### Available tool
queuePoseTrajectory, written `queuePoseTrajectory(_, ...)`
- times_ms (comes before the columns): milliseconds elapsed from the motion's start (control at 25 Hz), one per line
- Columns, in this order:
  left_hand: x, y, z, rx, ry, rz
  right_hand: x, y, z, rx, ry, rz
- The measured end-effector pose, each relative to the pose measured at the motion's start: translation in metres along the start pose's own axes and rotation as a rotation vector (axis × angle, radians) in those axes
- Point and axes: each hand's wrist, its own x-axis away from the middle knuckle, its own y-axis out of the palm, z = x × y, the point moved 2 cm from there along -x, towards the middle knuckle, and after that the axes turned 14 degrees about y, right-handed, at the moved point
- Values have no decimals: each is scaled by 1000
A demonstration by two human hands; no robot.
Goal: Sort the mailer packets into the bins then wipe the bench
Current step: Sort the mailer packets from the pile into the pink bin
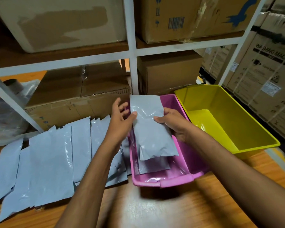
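A grey mailer packet [150, 127] hangs over the pink bin [176, 180]. My right hand [173, 124] grips its right edge, thumb on top. My left hand [122, 119] is at its left edge with the thumb touching it and the fingers spread loosely. Another grey packet [153, 165] lies inside the pink bin beneath it. Several grey packets [51, 155] lie overlapping on the wooden bench [155, 209] to the left. A yellow bin [229, 116] stands right of the pink one, with nothing visible in it.
White shelving [132, 51] holding cardboard boxes [82, 97] rises right behind the bench. Stacked appliance cartons [266, 86] stand at the far right. Clear plastic wrap and a tape roll [13, 89] sit on the shelf at the left.
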Motion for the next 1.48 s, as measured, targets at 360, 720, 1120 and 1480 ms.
queuePoseTrajectory(360, 20, -33, -12, -28, -31, 185, -53, -4, 47, 744, 173, 426)
queuePoseTrajectory(720, 52, -33, -11, -111, -42, 231, -59, 20, 64, 1453, -87, 196)
queuePoseTrajectory(1120, 90, -58, -26, -121, -28, 232, -47, 8, 49, 1342, -122, 353)
queuePoseTrajectory(1480, 120, -165, -53, -276, -37, 377, 85, 143, 6, 509, -547, 322)
